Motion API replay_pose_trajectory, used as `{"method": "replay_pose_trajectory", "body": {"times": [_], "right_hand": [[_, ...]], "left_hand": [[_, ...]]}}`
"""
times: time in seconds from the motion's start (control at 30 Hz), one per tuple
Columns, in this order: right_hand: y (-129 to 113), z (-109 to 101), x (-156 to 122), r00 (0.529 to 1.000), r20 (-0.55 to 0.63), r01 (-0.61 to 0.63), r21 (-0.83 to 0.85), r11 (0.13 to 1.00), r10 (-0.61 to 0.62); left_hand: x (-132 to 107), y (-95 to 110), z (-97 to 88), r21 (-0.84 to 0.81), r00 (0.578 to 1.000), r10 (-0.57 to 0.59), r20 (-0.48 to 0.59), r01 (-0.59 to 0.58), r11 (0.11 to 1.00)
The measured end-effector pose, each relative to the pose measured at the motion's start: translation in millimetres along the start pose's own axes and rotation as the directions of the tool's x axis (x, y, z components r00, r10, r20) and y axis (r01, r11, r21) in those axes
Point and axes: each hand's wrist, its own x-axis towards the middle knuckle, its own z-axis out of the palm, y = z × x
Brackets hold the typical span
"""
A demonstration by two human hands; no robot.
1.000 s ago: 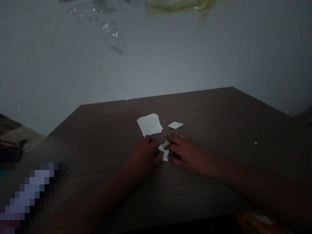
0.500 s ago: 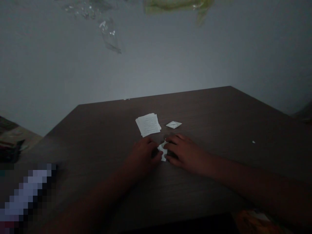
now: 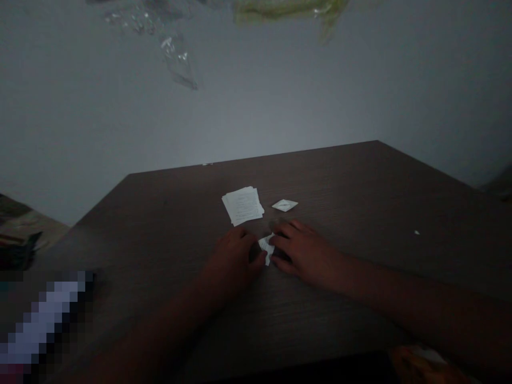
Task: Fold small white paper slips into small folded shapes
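One crumpled piece of white paper [image 3: 266, 248] sits between the left hand [image 3: 234, 257] and the right hand [image 3: 306, 254], toward the middle of a dark wood-grain bench [image 3: 320, 181] and nearer its near edge than its far one. The left hand is curled, its thumb [image 3: 260, 258] at the paper's lower left. The right hand is half open, its fingers [image 3: 282, 240] arched over the paper's right side. Both appear to touch the paper, though the dim light and the fingers hide how firmly it is held. With paper this thin, light fingertip pressure against the bench should hold it steady without tearing it.

Just beyond the hands lies a small stack of printed paper slips [image 3: 242, 206], with a folded paper diamond [image 3: 285, 205] to its right, closer to the right hand. A white speck of paper [image 3: 417, 232] rests well off toward the bench's right side. A blurred, pixelated object [image 3: 48, 320] fills the lower left corner of the view, and a colourful packet [image 3: 420, 364] shows past the near edge at lower right. Clear plastic [image 3: 178, 64] and green plastic [image 3: 290, 10] hang at the top of the view, above a grey wall [image 3: 256, 117].
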Motion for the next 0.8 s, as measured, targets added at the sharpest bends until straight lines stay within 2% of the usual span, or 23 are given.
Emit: {"method": "replay_pose_trajectory", "body": {"times": [0.27, 0.4, 0.6, 0.8], "right_hand": [[0.2, 1.8, -0.2, 1.0, -0.03, 0.008, -0.015, 1.0, -0.009], [0.3, 3.3, -0.2, 0.999, -0.037, 0.0, 0.002, 1.0, 0.0], [-4.9, -0.3, 2.5, 0.999, 0.0, -0.05, -0.021, 0.999, 0.05], [-5.9, 3.2, 3.0, 0.997, -0.052, -0.055, 0.01, 0.998, 0.055]], "left_hand": [[3.7, -5.9, 2.6, -0.097, 0.999, -0.052, 0.0, 0.052, 0.994], [4.1, -7.9, 4.7, -0.127, 0.998, -0.052, -0.039, 0.047, 0.991], [6.5, -6.5, 9.4, -0.172, 0.995, -0.065, -0.07, 0.052, 0.984], [11.4, 1.2, 8.2, -0.287, 0.993, -0.088, -0.085, 0.06, 0.956]]}}
